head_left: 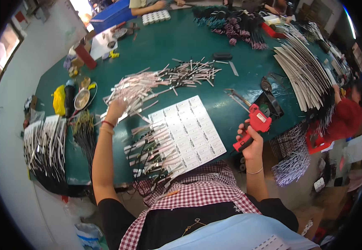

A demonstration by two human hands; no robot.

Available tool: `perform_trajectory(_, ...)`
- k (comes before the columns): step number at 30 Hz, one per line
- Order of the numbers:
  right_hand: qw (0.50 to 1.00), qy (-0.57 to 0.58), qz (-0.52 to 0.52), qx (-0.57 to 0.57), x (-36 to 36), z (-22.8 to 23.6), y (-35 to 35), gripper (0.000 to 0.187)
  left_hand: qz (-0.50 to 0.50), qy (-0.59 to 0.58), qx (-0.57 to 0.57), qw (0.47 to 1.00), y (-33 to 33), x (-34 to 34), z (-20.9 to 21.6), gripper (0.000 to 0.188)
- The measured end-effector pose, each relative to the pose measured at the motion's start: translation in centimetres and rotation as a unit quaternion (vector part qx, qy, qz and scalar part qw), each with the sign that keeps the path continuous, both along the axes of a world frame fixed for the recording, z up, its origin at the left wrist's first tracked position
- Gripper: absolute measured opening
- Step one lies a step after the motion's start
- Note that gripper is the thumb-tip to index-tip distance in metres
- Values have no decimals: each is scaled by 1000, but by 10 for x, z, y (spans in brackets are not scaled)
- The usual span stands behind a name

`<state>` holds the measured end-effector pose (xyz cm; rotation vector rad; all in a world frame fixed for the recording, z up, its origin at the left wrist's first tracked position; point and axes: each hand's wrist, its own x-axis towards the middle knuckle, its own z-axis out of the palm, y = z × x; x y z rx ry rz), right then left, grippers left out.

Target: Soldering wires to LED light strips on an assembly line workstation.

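Observation:
My right hand (252, 146) is wrapped round the handle of a red and black soldering gun (260, 119), whose thin metal tip points up and to the left. My left hand (116, 109) is at the near left edge of a loose pile of thin white and pinkish strips (137, 85); its fingers are blurred and partly lost among them. In front of me lies a white sheet (193, 129) printed in a grid of small blocks. Along its left side, several strips with black wires (154, 152) lie side by side, partly over the sheet.
Bundles of strips with black wires (45, 139) hang over the table's left end. A black stand (270, 102) is beyond the gun. Long pale strips (304, 77) are stacked at right. A red-sleeved person (343, 118) is at right; another person's hand (160, 5) is at the far edge.

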<state>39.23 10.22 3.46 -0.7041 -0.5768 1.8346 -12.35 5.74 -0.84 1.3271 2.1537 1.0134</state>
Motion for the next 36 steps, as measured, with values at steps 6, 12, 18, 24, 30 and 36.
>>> perform_trajectory(6,999,34,-3,17,18,-11,3,27,113,-368,414,825,-19,10,42,26)
perform_trajectory(12,999,10,21,33,6,-6,1,27,218,-108,388,889,-55,28,-40,21)
perform_trajectory(18,997,16,40,58,3,-1,-12,28,134,-169,368,904,-56,26,-37,23)
perform_trajectory(24,997,-1,18,69,-9,3,-28,28,82,-358,377,851,-54,45,8,18)
perform_trajectory(30,995,7,19,99,-27,24,-34,30,-6,-439,283,853,-56,48,27,20)
perform_trajectory(36,997,2,-14,73,-45,38,-36,25,-134,154,74,976,-23,56,-5,32)
